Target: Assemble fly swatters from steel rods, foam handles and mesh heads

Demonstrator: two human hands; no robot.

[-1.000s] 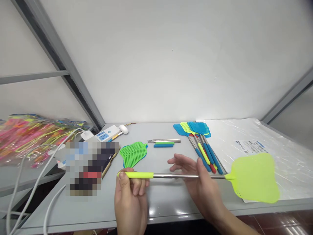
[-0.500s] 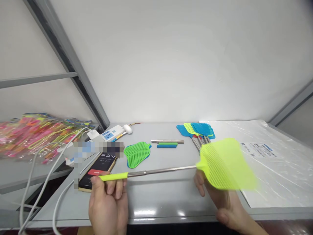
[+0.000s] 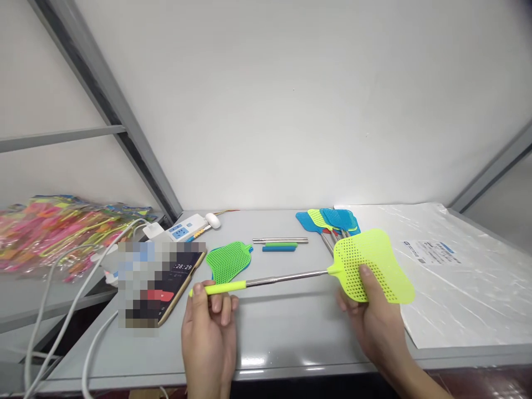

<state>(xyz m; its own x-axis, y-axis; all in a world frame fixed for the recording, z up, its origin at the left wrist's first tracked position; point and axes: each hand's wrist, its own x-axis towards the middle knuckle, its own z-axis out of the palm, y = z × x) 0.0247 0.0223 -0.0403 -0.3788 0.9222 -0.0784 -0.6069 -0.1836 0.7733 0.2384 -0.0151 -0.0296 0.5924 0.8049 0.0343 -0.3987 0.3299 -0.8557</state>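
Observation:
A yellow-green fly swatter point(image 3: 343, 256) with a telescopic metal rod spans both hands, held above the table. Its yellow-green grip point(image 3: 228, 287) lies between the thumb and curled fingers of my left hand point(image 3: 210, 330). At the other end, my right hand point(image 3: 376, 321) pinches the perforated head, thumb on top and fingers underneath. Behind the left hand lie a green swatter head point(image 3: 229, 260) and a blue one mostly hidden below it. Farther back are metal rods point(image 3: 280, 240), a green grip point(image 3: 282, 244) and a blue grip point(image 3: 278, 249).
Several blue and yellow-green swatters point(image 3: 341, 218) lie piled at the back right, beside a white plastic sheet point(image 3: 465, 299). To the left are a phone point(image 3: 183, 271), a power strip point(image 3: 185, 228), white cables point(image 3: 77, 310) and bagged colourful items point(image 3: 62, 233).
My left hand has moved right with the grip, and the visible rod looks shorter. My right hand, earlier behind the blurred swatter head, now has its thumb on top of it.

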